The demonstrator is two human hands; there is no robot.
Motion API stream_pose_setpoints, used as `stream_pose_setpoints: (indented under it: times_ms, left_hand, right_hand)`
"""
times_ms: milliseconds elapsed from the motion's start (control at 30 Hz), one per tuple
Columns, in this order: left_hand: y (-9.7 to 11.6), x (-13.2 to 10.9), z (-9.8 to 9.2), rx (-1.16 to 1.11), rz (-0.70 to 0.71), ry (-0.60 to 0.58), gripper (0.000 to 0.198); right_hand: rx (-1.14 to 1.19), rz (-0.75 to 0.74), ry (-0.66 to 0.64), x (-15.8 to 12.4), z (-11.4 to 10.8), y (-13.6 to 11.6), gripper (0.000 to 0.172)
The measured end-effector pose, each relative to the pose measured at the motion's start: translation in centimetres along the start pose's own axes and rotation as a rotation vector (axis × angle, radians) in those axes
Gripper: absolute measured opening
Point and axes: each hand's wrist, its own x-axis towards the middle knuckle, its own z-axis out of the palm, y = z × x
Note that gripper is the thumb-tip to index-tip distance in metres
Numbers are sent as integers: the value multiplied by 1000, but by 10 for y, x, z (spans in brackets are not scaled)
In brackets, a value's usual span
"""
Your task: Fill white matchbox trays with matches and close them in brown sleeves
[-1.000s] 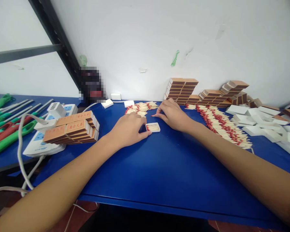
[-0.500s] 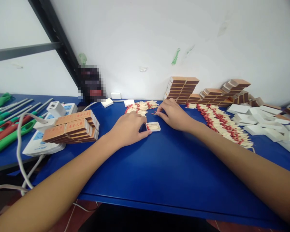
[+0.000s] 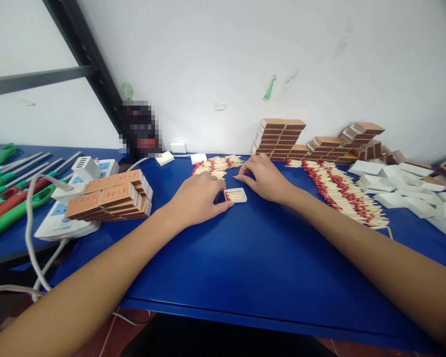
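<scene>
A small white matchbox tray (image 3: 241, 200) with a few matches inside rests on the blue table. Thumb and index finger of my left hand (image 3: 198, 199) curve around its left end and hold it there. Just behind and to the right, my right hand (image 3: 265, 178) is closed in a pinch low over the table. Red match heads (image 3: 234, 177) poke out from between its fingertips; the sticks are mostly hidden. Beyond both hands lies a small pile of loose matches (image 3: 217, 165), red heads mainly to the left.
A long row of matches (image 3: 344, 193) spreads to the right, beside white trays (image 3: 412, 191). Matchboxes (image 3: 280, 136) are stacked against the wall. More matchboxes (image 3: 111, 196) lean on a power strip (image 3: 69, 218) at left, near green-handled tools (image 3: 18, 213).
My right hand has shifted slightly left and down, and its grip on the matches has turned a little. My left hand and the tray stay in place.
</scene>
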Motion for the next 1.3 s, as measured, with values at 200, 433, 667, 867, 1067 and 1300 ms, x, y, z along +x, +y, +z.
stream_pose_setpoints:
  times_ms: [200,433,667,867,1067,1300]
  left_hand:
    - [0,0,0,-8,-8,4,32]
    - [-2,1,1,1,-4,14,33]
    - [-3,0,1,0,-15,2,32]
    - [-1,0,0,0,-10,5,32]
    - [0,0,-1,-1,-4,-11,32]
    - [1,0,-2,-4,-5,-13,32]
  right_hand:
    - [16,-2,-42,2,-11,-8,23]
    - [191,-117,-209,-9,-35,-36,32]
    - [181,-120,-183,-11,-35,-43,25]
    - [27,66,-10,-2,-31,-13,17]
    - [-44,140,-96,4,-12,-2,17]
    - [-196,72,-40,9,-7,6,23]
